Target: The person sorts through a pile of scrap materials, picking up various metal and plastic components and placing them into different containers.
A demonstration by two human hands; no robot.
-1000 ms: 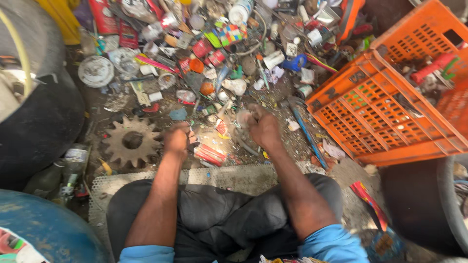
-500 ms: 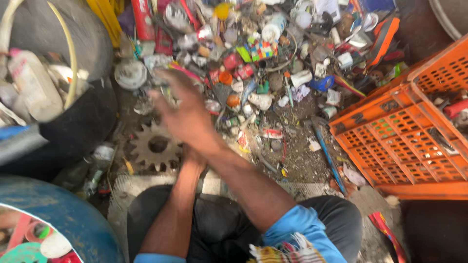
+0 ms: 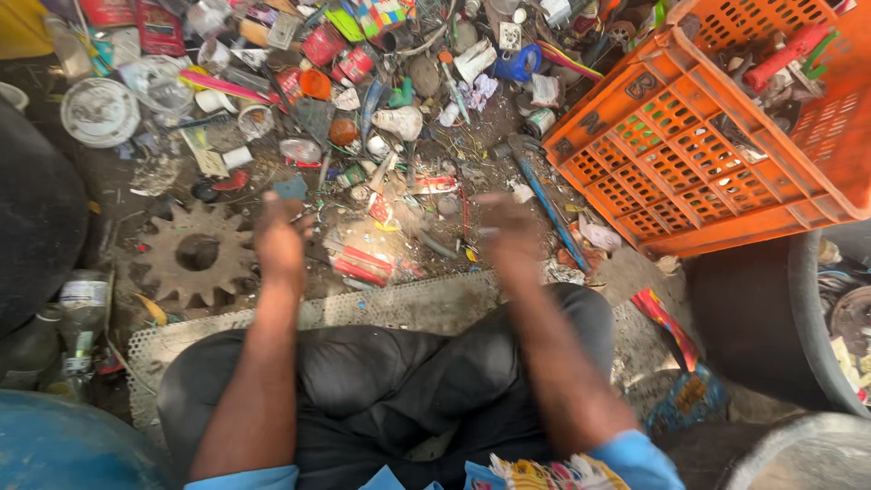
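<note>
Two hands hover over the scrap heap: left hand (image 3: 279, 238) loosely curled, seemingly empty, beside the rusty gear (image 3: 195, 254); right hand (image 3: 508, 238) blurred, grip unclear. Risk: sharp scrap could cut bare fingers; orange crate (image 3: 676, 163) stands near.

A scrap-sorting yard, seen from the ground up: a seated person faces bare dirt strewn from ten to one o'clock with crushed cans, plastic caps and wrappers. A rusted gear wheel (image 3: 195, 254) lies at nine o'clock, an orange plastic crate (image 3: 717, 136) of salvaged odds and ends at two, a perforated metal sheet (image 3: 399, 307) underfoot.
</note>
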